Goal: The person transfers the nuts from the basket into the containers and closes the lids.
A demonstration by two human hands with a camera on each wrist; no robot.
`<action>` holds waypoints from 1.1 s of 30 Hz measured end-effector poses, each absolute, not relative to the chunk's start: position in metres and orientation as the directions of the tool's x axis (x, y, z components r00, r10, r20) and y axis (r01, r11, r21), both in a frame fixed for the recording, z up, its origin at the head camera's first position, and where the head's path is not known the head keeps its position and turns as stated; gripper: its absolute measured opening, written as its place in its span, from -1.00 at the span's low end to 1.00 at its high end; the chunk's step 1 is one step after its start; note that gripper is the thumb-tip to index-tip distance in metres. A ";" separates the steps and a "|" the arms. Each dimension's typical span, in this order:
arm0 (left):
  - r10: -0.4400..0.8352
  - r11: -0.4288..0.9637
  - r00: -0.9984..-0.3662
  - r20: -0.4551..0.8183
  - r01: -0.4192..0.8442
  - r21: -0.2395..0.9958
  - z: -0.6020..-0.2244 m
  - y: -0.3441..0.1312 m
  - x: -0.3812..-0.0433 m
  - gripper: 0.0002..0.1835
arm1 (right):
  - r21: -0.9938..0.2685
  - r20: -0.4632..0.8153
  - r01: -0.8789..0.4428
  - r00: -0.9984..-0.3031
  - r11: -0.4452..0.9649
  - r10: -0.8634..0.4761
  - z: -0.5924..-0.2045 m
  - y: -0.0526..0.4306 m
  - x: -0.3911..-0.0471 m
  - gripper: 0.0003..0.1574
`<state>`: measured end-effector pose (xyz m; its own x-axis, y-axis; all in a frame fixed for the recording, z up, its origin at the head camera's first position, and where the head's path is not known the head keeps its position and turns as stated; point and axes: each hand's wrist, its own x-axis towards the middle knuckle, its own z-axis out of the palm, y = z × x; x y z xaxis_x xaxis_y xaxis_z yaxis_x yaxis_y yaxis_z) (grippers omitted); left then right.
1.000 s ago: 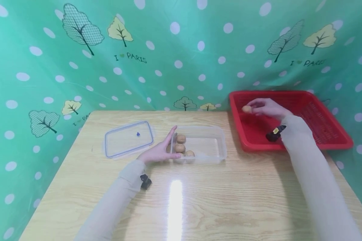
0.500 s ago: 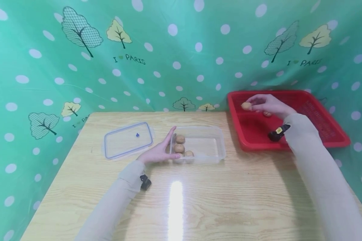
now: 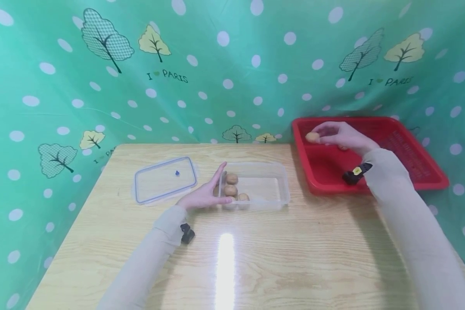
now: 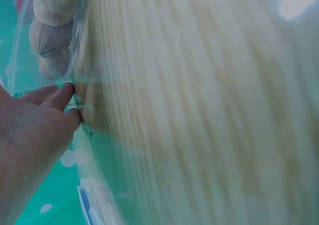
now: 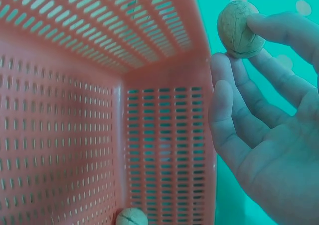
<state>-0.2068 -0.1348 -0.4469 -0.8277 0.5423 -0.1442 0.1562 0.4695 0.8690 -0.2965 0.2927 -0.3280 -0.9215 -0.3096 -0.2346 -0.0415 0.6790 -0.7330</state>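
A walnut (image 3: 312, 137) is pinched between the thumb and fingers of my right hand (image 3: 342, 135), held up over the left part of the red basket (image 3: 310, 181). Its ridged tan shell (image 5: 238, 29) shows in the right wrist view. Another walnut (image 5: 131, 217) lies inside the basket, half hidden by the hand in the head view. My left hand (image 3: 203, 196) rests against the left end of a clear plastic container (image 3: 267, 164), thumb at the front side and straight fingers along the end. Several walnuts (image 3: 230, 190) lie at that end of the container.
A clear lid with a blue seal (image 3: 165, 181) lies flat on the wooden table (image 3: 271, 254), left of the container. The basket stands at the back right. A green patterned cloth (image 3: 217, 64) hangs behind the table.
My right hand has shifted slightly left with the walnut, nearer the basket's left wall. A walnut in the basket has come into sight below the hand. My left hand stays at the container.
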 end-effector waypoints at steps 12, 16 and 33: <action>0.577 0.378 -0.812 -0.084 0.175 0.909 -0.449 -0.135 -0.209 0.16 | -0.781 -0.139 -0.139 -0.912 0.608 -0.387 -0.329 0.276 -0.289 -0.44; 0.571 0.375 -0.816 -0.090 0.163 0.912 -0.449 -0.135 -0.208 0.16 | -0.792 -0.136 -0.141 -0.908 0.594 -0.397 -0.328 0.271 -0.287 -0.46; 0.607 0.350 -0.788 -0.102 0.150 0.925 -0.425 -0.134 -0.197 0.16 | -0.792 -0.114 -0.182 -0.894 0.583 -0.434 -0.321 0.246 -0.273 -0.44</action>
